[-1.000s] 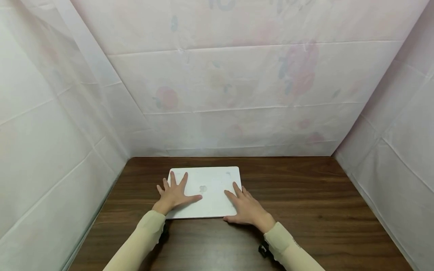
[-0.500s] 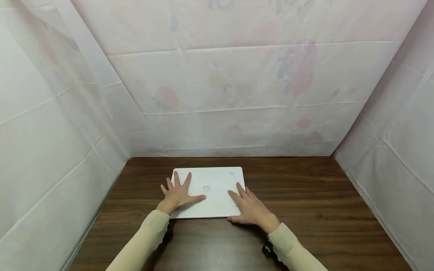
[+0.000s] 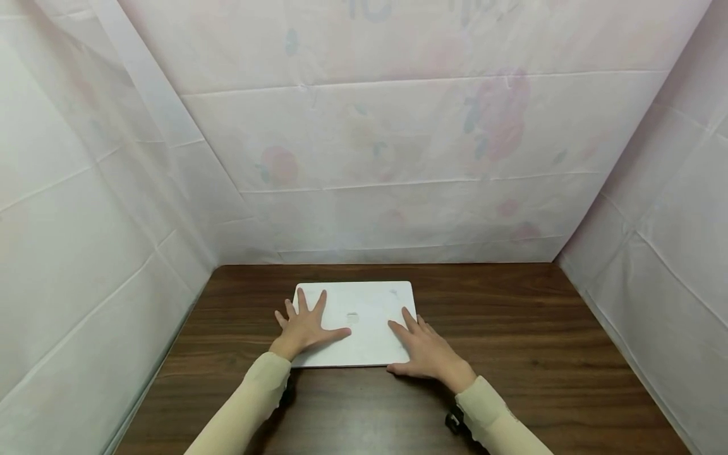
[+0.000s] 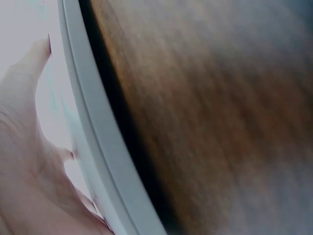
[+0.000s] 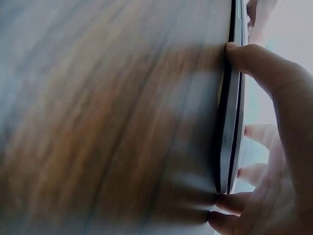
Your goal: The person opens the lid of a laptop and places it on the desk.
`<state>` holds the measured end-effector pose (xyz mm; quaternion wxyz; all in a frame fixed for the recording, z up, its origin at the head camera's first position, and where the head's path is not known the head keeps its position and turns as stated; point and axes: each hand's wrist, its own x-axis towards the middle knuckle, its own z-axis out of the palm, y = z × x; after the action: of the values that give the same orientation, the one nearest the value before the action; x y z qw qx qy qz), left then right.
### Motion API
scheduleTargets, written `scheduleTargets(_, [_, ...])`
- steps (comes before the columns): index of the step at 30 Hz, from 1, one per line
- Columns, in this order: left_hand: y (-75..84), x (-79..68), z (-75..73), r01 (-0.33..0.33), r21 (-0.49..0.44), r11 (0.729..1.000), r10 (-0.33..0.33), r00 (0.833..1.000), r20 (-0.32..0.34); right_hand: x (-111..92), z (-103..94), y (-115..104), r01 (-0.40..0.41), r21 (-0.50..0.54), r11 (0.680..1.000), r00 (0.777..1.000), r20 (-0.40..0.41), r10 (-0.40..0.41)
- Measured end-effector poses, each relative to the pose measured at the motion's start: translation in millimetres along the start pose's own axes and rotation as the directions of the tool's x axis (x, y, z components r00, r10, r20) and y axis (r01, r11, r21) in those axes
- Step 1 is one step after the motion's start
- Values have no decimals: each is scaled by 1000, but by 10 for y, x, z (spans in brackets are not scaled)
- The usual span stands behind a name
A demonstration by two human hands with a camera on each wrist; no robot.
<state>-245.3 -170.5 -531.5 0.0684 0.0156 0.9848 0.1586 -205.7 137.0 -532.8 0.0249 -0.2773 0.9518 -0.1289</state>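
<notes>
All views share the laptop (image 3: 371, 323) — wrist views closest.

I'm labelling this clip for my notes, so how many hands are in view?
2: the left hand, spread on the left part of the white laptop, and the right hand, touching its right end and its near edge.

The laptop (image 3: 366, 328) lies on the table (image 3: 529, 354), left hand (image 3: 306, 330) on its left part, right hand (image 3: 429, 354) at its right.
</notes>
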Motion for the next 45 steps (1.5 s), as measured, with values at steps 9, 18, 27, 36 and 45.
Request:
scheduleTargets(9, [91,10,25,7,-7,1000,-7,1000,4,-54,-28,51,-18,-4,1000,1000,6,18])
scheduleTargets(18, [152,25,71,7,-3,1000,-7,1000,3,-86,-53,110,-25,0,1000,1000,9,25])
scheduleTargets(27, [232,33,110,9,-4,1000,-9,1000,-10,-137,-77,166,-29,-5,1000,1000,13,29])
scheduleTargets(36, [308,22,132,9,-3,1000,-9,1000,-11,-183,-105,216,-34,15,999,999,17,34])
scheduleTargets(45, [388,19,164,21,-6,1000,-21,1000,2,-234,-115,275,-53,28,998,998,28,53])
